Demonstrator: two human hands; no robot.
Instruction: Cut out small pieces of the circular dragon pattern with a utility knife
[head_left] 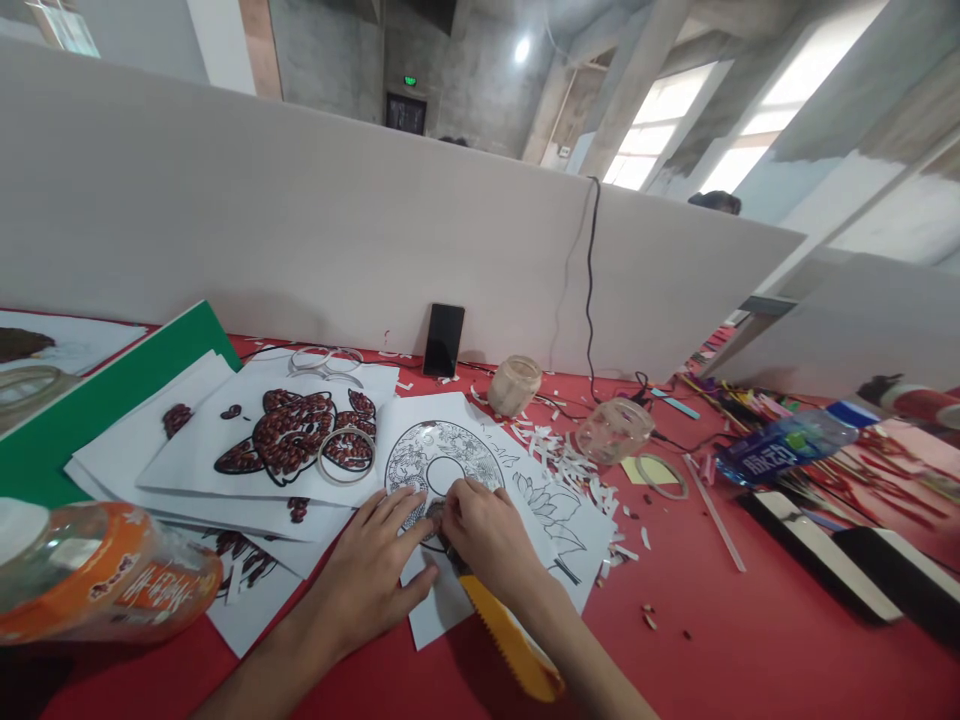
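Observation:
My left hand (386, 555) lies flat with its fingers spread, pressing on a sheet bearing a round line drawing (480, 450) of a patterned ring. Beside it, my right hand (487, 530) is closed, its fingertips bent down on the lower part of the ring. A yellow utility knife (514, 640) with a ridged handle runs out below my right hand toward my body; its tip is hidden by the fingers. A flower drawing (551, 510) shows on paper to the right of the ring.
Left are stacked sheets with a bean-covered fox picture (296, 435), a tape roll (346, 453) and an orange-labelled bottle (120, 580). Ahead stand a phone (444, 340) and glass jars (515, 386). White paper scraps (559, 455) and a blue water bottle (791, 445) lie right.

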